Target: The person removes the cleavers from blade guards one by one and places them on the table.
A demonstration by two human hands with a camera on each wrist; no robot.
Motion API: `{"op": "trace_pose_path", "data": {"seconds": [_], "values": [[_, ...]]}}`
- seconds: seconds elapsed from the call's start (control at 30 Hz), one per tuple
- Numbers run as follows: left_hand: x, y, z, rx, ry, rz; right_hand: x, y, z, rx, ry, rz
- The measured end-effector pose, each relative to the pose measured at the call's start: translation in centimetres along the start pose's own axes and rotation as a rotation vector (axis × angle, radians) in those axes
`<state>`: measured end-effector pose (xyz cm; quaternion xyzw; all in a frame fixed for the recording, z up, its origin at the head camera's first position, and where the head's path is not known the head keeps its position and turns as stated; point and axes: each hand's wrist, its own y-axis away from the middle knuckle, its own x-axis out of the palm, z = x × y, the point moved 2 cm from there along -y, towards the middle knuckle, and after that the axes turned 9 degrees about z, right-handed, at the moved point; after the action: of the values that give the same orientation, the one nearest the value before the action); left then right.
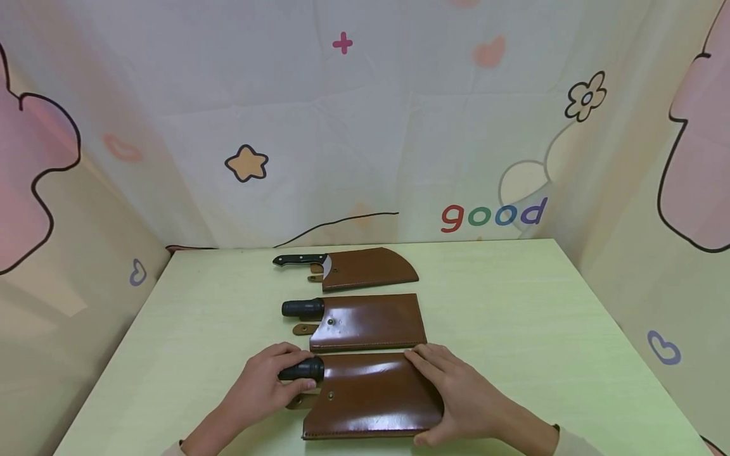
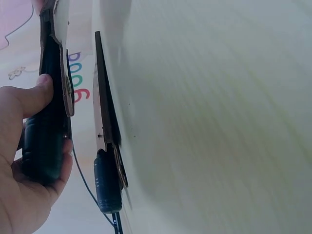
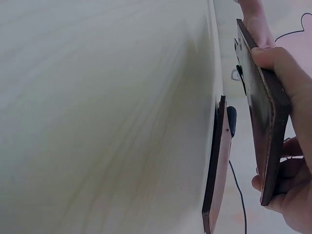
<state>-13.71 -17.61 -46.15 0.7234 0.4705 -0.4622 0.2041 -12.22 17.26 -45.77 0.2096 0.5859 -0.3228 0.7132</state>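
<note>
Counter [image 1: 525, 329]: bearing the middle cleaver [image 1: 371, 321] and far knife [image 1: 371, 269], both sheathed.
Brown sheath [image 1: 373, 392]: hanging just above the counter's near side; I'm favouring level handling.
Right hand [image 1: 462, 394]: gripping the sheath's end by both edges.
Left hand [image 1: 263, 381]: wrapping the black handle [image 1: 310, 368], since a blade could slide out.
Strap [image 1: 304, 401]: sticking out unfastened; I'm avoiding snagging it.

A pale green table [image 1: 513, 310] with faint wood lines sits by a big whitish cloth wall [image 1: 365, 139]. The wall shows a yellow-orange star [image 1: 246, 163], a pink plus sign [image 1: 343, 43] and the colourful word "good" [image 1: 479, 216].
</note>
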Motion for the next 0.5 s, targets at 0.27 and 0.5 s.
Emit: {"op": "trace_pose_path", "data": {"seconds": [0.27,0.5], "values": [[-0.08,-0.06,-0.10,-0.004,0.006,0.016,0.01,0.03,-0.05,0.011,0.000,0.028],[-0.31,-0.25,-0.09,-0.005,-0.002,0.028,0.03,-0.01,-0.13,0.028,-0.021,0.051]]}}
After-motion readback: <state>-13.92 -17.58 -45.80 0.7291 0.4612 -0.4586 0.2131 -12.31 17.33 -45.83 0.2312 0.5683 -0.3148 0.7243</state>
